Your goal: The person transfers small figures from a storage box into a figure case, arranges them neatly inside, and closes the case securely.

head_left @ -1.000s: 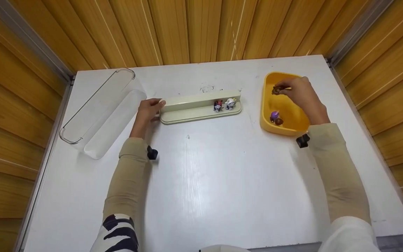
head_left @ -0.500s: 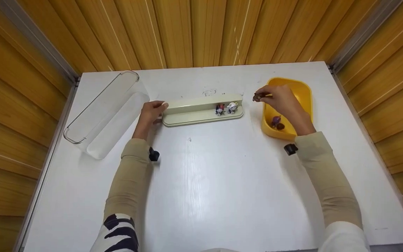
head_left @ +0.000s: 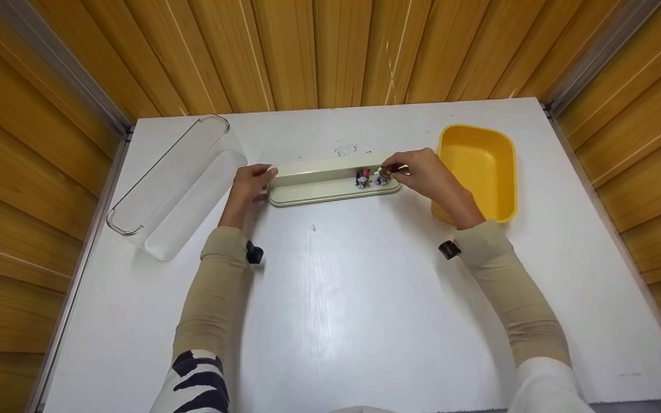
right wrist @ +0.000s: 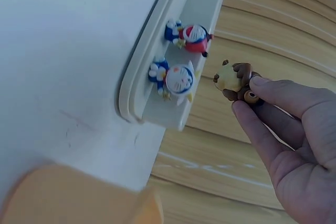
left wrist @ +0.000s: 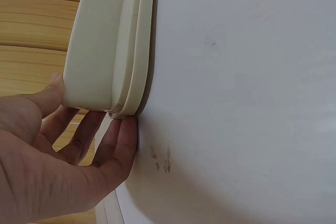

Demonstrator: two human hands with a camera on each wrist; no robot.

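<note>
A long cream tray with a raised back wall lies across the table. Its left end is gripped by my left hand, thumb at the back wall and fingers at the front corner in the left wrist view. Toward the tray's right end stand two small figurines: one red-hooded, one white-hooded. My right hand pinches a small brown figurine between thumb and fingers. In the right wrist view it hangs beside the two standing figurines, apart from them.
At the right stands a yellow bin, its near left part hidden by my right forearm. A clear long container with a wire-like rim lies slantwise at the left. Wood-panelled walls border the white table.
My right hand has carried the brown figurine leftward, out from over the yellow bin to the tray's right end. The left hand keeps its grip on the tray.
</note>
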